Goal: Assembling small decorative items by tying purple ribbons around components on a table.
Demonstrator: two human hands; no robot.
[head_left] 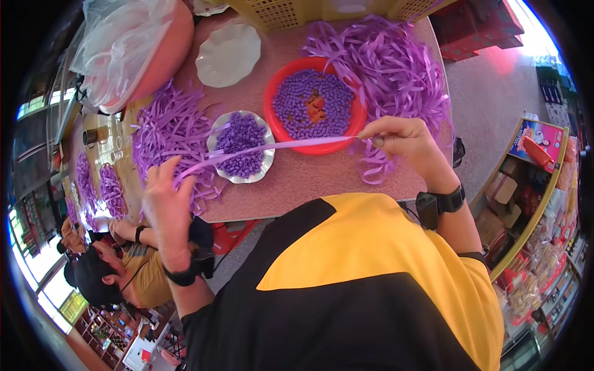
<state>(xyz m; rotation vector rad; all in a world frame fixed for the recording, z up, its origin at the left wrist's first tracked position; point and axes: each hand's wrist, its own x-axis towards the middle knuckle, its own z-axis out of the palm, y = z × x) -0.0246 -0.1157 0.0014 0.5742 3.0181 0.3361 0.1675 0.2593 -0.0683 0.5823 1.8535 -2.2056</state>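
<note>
A long purple ribbon [281, 145] stretches across the table between my two hands. The fingertips of my right hand [405, 145] are pinched on its right end, by the rim of a red bowl [270, 111]. Its other end meets the fingers of my left hand [166, 207], curled loosely around it and slightly blurred. Under the ribbon stands a white scalloped dish [267, 162] with small purple beads [240, 135]. More purple beads [297, 102] fill the red bowl, whose patterned bottom shows through in the middle.
Heaps of purple ribbon lie at left [164, 127] and far right [396, 68]. An empty white scalloped plate [229, 54], a pink tub [167, 55] with plastic bags and a yellow crate [272, 13] stand farther back. Another person [145, 272] sits at left; shelves [526, 191] hold goods at right.
</note>
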